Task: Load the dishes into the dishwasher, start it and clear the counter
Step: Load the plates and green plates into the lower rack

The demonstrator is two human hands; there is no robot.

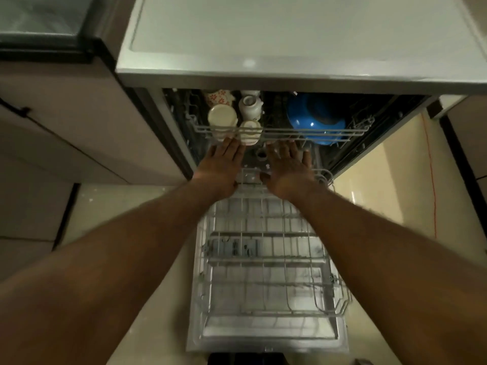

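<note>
Flat and holding nothing, left hand (220,165) and right hand (287,165) touch the upper rack (340,132) at its front rail, which runs nine to three, with cups (222,117) and blue bowl (313,119) beyond at twelve o'clock.

Motion blur softens the lower rack (266,259). Wires of the upper rack (276,131) partly hide a blue bowl (313,117). A dark object (245,359) is cut off by the bottom edge.
</note>
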